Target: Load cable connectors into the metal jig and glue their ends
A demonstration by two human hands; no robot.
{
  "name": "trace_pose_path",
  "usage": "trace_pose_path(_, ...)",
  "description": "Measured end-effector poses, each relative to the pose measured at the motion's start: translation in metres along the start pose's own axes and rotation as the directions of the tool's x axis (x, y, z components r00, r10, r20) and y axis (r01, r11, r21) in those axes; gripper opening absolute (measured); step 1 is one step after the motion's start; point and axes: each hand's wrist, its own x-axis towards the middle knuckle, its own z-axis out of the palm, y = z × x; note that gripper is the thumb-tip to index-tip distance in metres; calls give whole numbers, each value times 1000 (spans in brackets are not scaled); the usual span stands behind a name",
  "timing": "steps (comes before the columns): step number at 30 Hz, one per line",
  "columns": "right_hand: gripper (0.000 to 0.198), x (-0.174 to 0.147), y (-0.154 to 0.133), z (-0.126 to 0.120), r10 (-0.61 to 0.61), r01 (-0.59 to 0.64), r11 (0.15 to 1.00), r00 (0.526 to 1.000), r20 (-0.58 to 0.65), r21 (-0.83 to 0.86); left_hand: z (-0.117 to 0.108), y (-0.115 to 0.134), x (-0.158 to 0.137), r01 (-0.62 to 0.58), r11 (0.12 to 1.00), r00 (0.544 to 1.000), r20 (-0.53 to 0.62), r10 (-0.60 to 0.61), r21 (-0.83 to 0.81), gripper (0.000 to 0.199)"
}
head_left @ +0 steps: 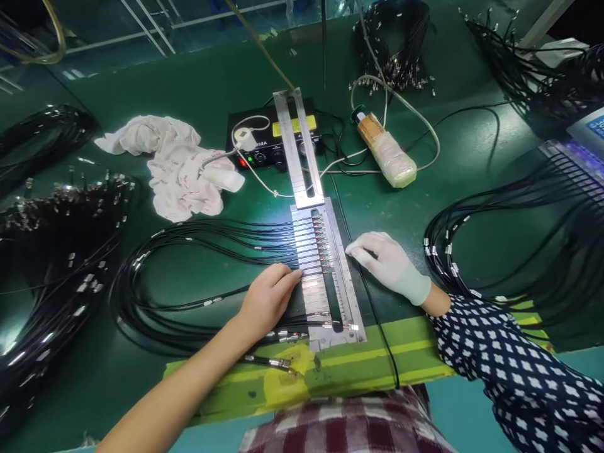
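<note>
A slotted metal fixture (346, 277) lies in front of me, with black cables (264, 247) laid side by side across its upper part. Their stripped ends with small coloured wires reach over the slot. Bare and closed, my left hand (268, 299) pinches a cable at the fixture's left edge. My right hand (391, 264), in a white glove, is to the right of the fixture with thumb and forefinger together; anything between them is too small to make out. More cable ends (325, 324) lie over the fixture's near end.
A slotted metal bar (287, 141) leans over a black control box (259, 157). A white cloth (182, 167) lies left of it, a wrapped handle tool (387, 151) right. Cable bundles (61, 251) cover the left side. More cables (438, 245) curve at right. Yellow-green tape (226, 396) edges the table.
</note>
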Motion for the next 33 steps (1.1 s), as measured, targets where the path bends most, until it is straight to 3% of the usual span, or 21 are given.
trace_pose_path(7, 19, 1, 0, 1, 2, -2, 1000, 1000, -5, -13, -2, -7, 3, -186, 976, 982, 38, 183, 112, 31)
trace_pose_path(10, 19, 1, 0, 1, 0, 0, 1000, 1000, -3, -18, -3, -5, -1, -199, 964, 980, 57, 192, 176, 34)
trace_pose_path(15, 21, 2, 0, 2, 4, -4, 999, 1000, 7, -37, -8, 1, -6, -130, 964, 984, 150, 97, 230, 40)
trace_pose_path(19, 22, 1, 1, 3, 4, -4, 999, 1000, -2, -44, -20, 14, -8, -9, 998, 968, 251, -9, 69, 30)
trace_pose_path(24, 23, 0, 1, 2, -10, 10, 999, 1000, -6, -45, -32, 32, -20, 344, 909, 862, 462, -208, -233, 16)
trace_pose_path(27, 22, 0, 0, 2, -2, 1, 999, 1000, -8, -48, -34, 34, -23, 426, 858, 824, 515, -236, -288, 15)
trace_pose_path(30, 23, 0, 0, 2, -1, 0, 999, 1000, -11, -51, -34, 33, -19, 466, 805, 836, 480, -266, -366, 16)
trace_pose_path(33, 23, 0, 0, 3, -4, 4, 999, 1000, -3, -52, -29, 29, -10, 413, 820, 902, 301, -309, -396, 11)
